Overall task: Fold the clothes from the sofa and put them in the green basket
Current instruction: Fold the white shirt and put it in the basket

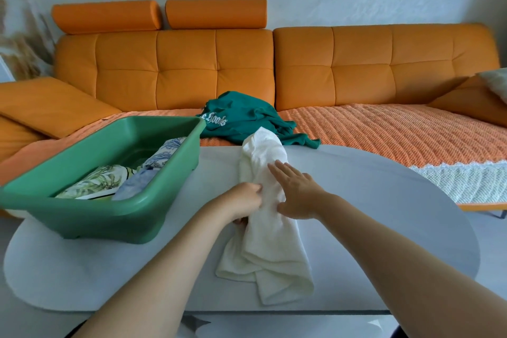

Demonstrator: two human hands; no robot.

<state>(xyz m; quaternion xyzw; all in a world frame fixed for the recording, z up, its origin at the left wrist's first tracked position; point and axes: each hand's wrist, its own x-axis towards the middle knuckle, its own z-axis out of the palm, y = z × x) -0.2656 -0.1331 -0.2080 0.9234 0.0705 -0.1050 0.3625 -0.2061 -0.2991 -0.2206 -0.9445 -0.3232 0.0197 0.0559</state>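
At the far left of the pale grey oval table (384, 214) stands the green plastic basket (90, 225). It holds folded leaf-print and pale blue clothes (131, 175) and looks to have room along its far side.

The left hand (242, 199) has its fingers curled, pinching the left edge of the long white textured-knit garment (274, 250). This lies lengthwise on the table, bunched at its near end. It looks light, soft and limp, so it will probably sag and slide unless taken by its edges or corners and smoothed flat. The right hand (297, 193) lies on it with fingers straight, pressing it down and gripping nothing.

Behind, a crumpled teal sweatshirt with white lettering (247, 115) waits on the woven orange throw (397, 132) over the orange leather sofa (384, 68). It looks thicker and heavier, best lifted by the shoulders. The white garment's far end reaches up to the sweatshirt and may drag on it. Otherwise only the basket's near wall stands between cloth and basket.
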